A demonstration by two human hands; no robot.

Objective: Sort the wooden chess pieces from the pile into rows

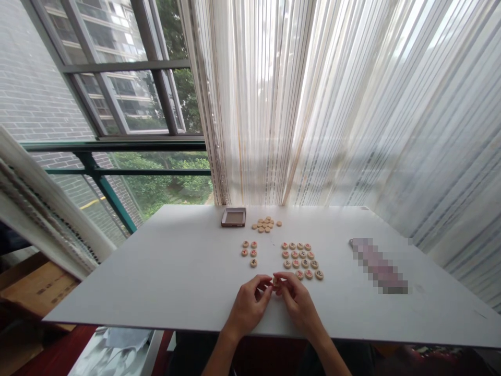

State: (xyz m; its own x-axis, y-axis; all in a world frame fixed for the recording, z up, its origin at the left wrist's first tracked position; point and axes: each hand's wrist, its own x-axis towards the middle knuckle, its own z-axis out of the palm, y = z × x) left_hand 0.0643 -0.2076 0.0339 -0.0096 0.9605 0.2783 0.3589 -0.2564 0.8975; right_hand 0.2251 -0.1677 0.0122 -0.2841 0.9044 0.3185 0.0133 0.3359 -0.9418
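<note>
A round wooden Chinese chess piece [276,282] is held between the fingertips of both hands, above the near part of the white table. My left hand [249,304] pinches at its left side with thumb and fingers curled. From the right, my right hand [298,302] grips it, its fingers covering much of the piece. Just beyond the right hand lies a grid of pieces [302,254] with red and black characters facing up. A smaller group of marked pieces [253,253] lies in two columns beyond the left hand.
Farther back, plain-side-up pieces [265,225] lie bunched together, with one piece [279,223] apart. A shallow open box [234,224] stands beside them. At right on the table [156,282] is a pixelated long pinkish object [379,266]. Curtains [266,130] hang behind the far edge.
</note>
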